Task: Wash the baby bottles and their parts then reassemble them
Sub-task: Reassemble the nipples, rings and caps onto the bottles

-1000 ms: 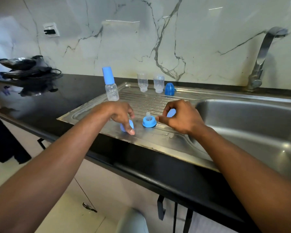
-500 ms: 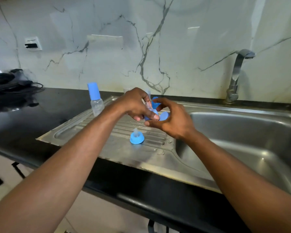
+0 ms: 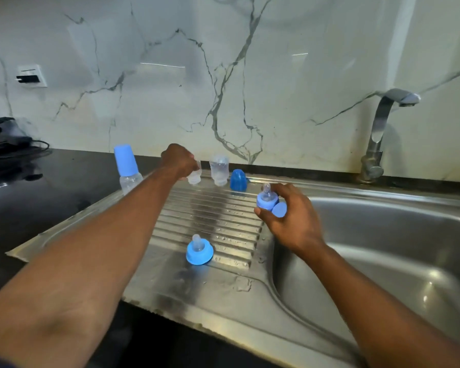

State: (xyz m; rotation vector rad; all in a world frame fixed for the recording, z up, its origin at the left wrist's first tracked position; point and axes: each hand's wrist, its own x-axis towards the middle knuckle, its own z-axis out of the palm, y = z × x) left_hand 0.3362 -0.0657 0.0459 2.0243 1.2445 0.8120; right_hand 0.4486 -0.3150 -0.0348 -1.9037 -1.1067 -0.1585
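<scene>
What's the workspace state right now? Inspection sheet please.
Surface: steel drainboard, wet, beside the sink basin.
Job's things: capped bottle upright at left; inverted clear bottle and blue cap at back; nipple ring near front.
Clutter: nothing seen.
Grippers: left hand grips a second clear bottle; right hand holds a nipple assembly.
Cables: black cord on the counter, far left.
Surroundings: marble wall, socket, tap.
</scene>
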